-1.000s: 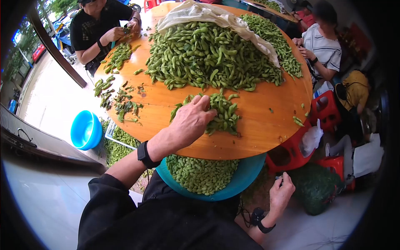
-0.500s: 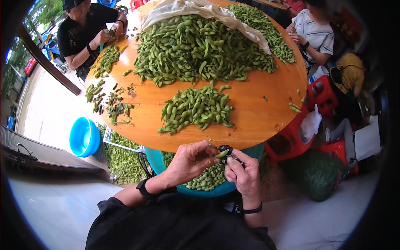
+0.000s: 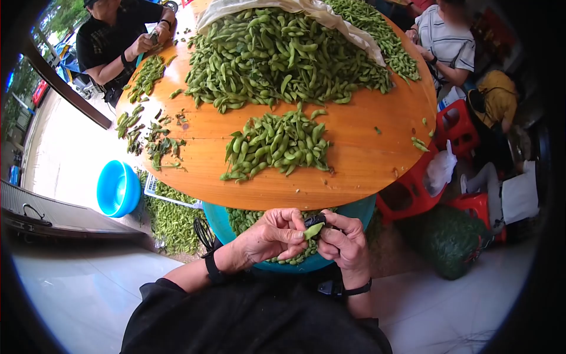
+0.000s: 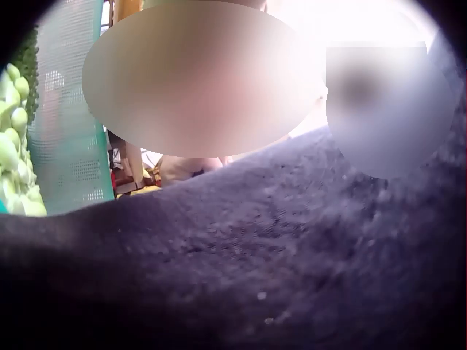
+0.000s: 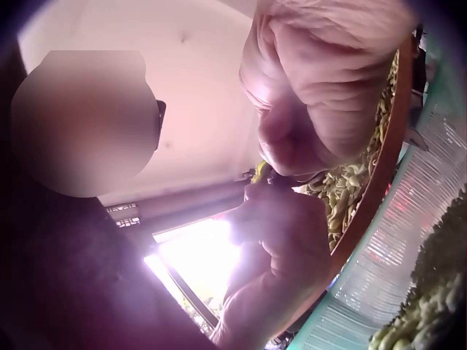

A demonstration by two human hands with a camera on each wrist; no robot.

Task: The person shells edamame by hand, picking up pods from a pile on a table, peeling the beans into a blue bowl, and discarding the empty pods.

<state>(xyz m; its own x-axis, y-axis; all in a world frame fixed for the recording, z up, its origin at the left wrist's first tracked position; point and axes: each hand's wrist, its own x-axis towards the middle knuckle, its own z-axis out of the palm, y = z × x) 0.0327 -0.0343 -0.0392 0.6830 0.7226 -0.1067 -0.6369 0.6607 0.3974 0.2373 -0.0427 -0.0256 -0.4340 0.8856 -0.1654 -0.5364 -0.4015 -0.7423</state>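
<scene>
Over the basin, in the head view, my left hand pinches a green edamame pod between thumb and fingers. Close against that pod, my right hand holds a small black object whose kind I cannot tell. Both hands meet at the pod in the right wrist view, where the pod is mostly hidden by fingers. Beneath them sits a teal basin with shelled beans. A small heap of pods lies on the table ahead. Dark cloth fills most of the left wrist view.
The round wooden table bears a large pod mound under a pale cloth. A blue basin and a pod-filled crate stand left. Red stools and a dark green net bag are right. Two people sit across.
My left hand came back from the small heap to above the basin with a pod. The right hand rose from the lower right to meet it. Since then, the pod has tilted more upright.
</scene>
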